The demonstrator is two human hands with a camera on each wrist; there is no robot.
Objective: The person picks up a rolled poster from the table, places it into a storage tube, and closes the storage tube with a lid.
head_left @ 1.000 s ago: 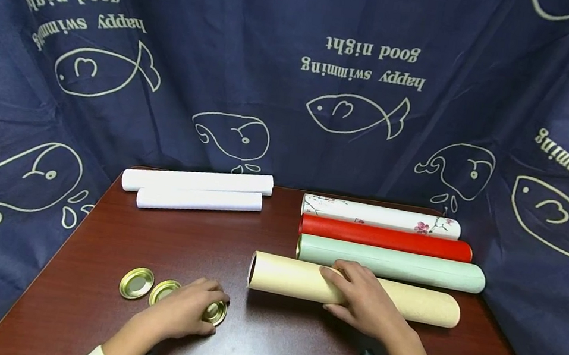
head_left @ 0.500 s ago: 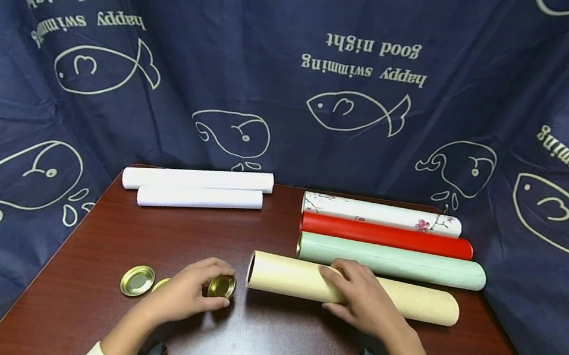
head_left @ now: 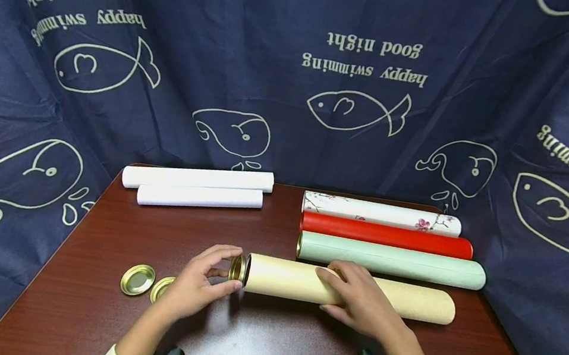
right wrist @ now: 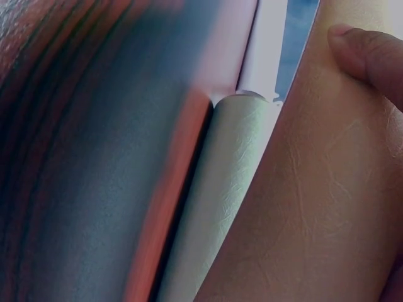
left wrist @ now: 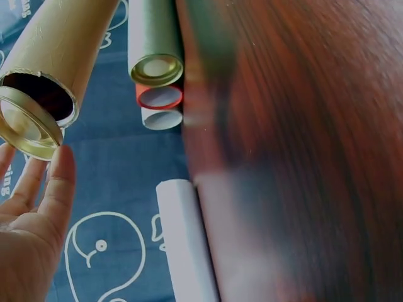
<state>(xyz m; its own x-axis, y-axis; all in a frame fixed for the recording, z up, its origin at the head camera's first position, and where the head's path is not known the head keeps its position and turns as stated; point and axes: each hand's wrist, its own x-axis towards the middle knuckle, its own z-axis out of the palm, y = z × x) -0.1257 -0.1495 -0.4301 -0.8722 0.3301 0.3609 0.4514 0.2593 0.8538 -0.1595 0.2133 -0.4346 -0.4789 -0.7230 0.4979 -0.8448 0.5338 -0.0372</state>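
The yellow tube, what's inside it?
In the left wrist view, only darkness shows inside the open end of the yellow tube. The gold lid held by the left hand covers part of the opening. Anything deeper can't be seen.

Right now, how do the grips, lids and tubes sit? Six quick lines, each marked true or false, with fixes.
1. The left-hand grip holds a gold lid. True.
2. The right-hand grip is on the green tube. False: it holds the yellow tube.
3. Two more lids lie on the table. True.
4. The red tube lies between the yellow and green tubes. False: it lies between the green tube and the flowered tube.
5. The held lid is fully seated in the yellow tube. False: the left wrist view shows the tube's dark opening uncovered in part.
6. Two white rolls lie on their sides. True.
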